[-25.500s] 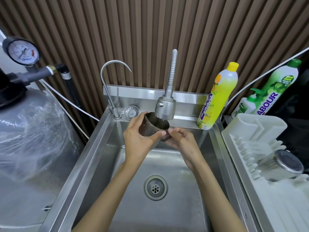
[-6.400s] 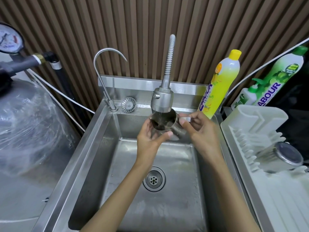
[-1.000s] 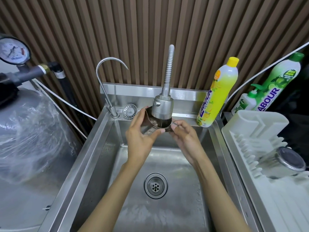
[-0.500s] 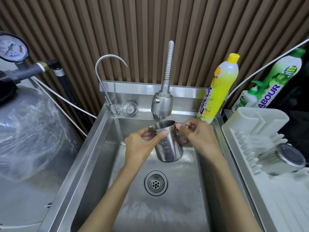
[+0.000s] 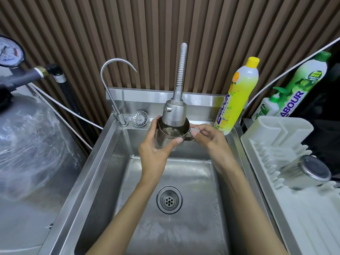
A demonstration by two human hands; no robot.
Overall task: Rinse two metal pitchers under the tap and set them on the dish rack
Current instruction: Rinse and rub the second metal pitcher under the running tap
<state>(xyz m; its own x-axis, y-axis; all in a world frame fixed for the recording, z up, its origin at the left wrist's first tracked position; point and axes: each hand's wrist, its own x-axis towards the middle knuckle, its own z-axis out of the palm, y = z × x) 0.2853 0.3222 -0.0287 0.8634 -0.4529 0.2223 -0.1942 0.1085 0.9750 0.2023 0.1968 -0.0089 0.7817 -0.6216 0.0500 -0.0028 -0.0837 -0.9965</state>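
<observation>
Steel pitcher [image 5: 166, 138] — dull, wet (mouth up) — under tap [image 5: 174, 113].

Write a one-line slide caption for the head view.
Both hands, left hand and right hand, hold a steel pitcher under the flexible tap head; another steel pitcher lies on the white dish rack.

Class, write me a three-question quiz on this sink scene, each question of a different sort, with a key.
1. True or false: the pitcher is held under the spray tap.
2. Which hand holds its handle: A left hand, B right hand?
3. Fill in: the other pitcher lies on the white ____.

Key: 1 true; 2 B; 3 dish rack.
</observation>
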